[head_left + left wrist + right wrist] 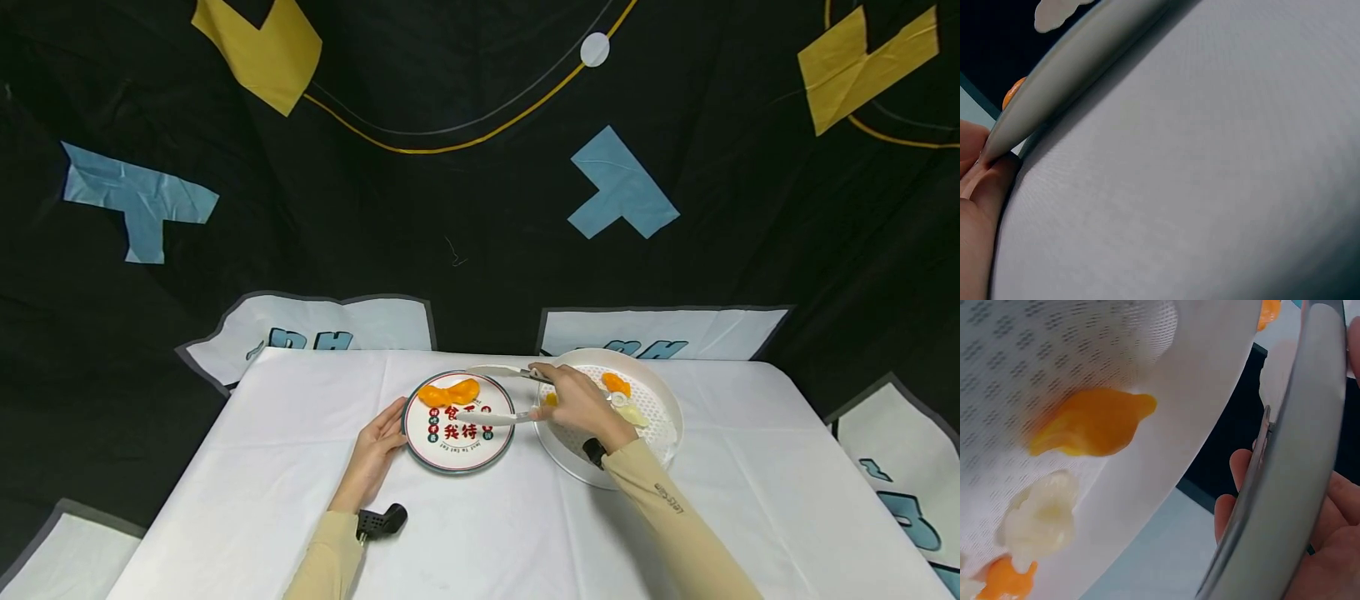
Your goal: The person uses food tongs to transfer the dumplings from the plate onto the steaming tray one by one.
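Observation:
A round white plate (457,458) with a dark green rim and red lettering lies on the table. My left hand (375,446) grips its left edge, and the rim sits between fingers (969,140) and thumb in the left wrist view. Glossy orange pieces (448,393) lie on the plate's upper part. In my right hand (581,408) is a pair of tongs (491,418), whose spread arms reach over the plate with nothing clearly between the tips. Beneath that hand stands a round white perforated basket (670,400) holding an orange piece (1094,422) and a pale one (1044,515).
A white cloth covers the table (247,467). Behind it hangs a black backdrop (405,242) with blue and yellow paper shapes. The basket stands close to the plate's right side.

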{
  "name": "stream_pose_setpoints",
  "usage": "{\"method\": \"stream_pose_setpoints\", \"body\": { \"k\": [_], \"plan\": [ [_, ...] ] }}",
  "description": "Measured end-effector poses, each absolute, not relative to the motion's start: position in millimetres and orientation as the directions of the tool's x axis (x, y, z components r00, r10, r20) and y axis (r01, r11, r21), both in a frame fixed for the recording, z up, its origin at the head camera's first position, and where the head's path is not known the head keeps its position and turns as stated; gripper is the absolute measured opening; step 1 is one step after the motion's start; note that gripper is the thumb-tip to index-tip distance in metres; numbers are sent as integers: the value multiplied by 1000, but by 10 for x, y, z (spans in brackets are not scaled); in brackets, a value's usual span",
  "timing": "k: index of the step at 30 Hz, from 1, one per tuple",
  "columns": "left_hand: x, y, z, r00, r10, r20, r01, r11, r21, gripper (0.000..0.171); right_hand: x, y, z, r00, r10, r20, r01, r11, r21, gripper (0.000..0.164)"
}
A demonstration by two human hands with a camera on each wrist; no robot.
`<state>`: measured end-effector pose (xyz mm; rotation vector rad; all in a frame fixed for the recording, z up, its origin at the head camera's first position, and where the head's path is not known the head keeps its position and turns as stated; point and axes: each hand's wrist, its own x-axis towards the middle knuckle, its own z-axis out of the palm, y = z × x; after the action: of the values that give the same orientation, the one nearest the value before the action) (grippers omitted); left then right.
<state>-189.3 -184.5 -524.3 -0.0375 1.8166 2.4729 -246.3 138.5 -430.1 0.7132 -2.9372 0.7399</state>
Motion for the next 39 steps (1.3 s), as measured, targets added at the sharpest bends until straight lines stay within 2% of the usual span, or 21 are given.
{"method": "stream_pose_setpoints", "body": {
  "k": [13,18,27,39],
  "plan": [
    [-1895,-1848,-5248,-997,37,-69,-77,-295,952,66,-2682,1208,-4398,-877,-471,96,-463,775,-430,68],
    [-1897,-1847,-5252,-997,37,-61,-69,-314,947,67,-2716,1183,-4412,-864,-491,109,-487,762,-428,61],
    [-1894,-1846,-5243,-997,46,-55,-67,-313,947,67,-2713,1177,-4433,-872,-465,155,-485,770,-415,49],
    [-1897,-1853,-5253,-997,42,-58,-68,-307,949,67,-2647,1239,-4394,-871,-452,190,-490,779,-392,46]
  ]
}}
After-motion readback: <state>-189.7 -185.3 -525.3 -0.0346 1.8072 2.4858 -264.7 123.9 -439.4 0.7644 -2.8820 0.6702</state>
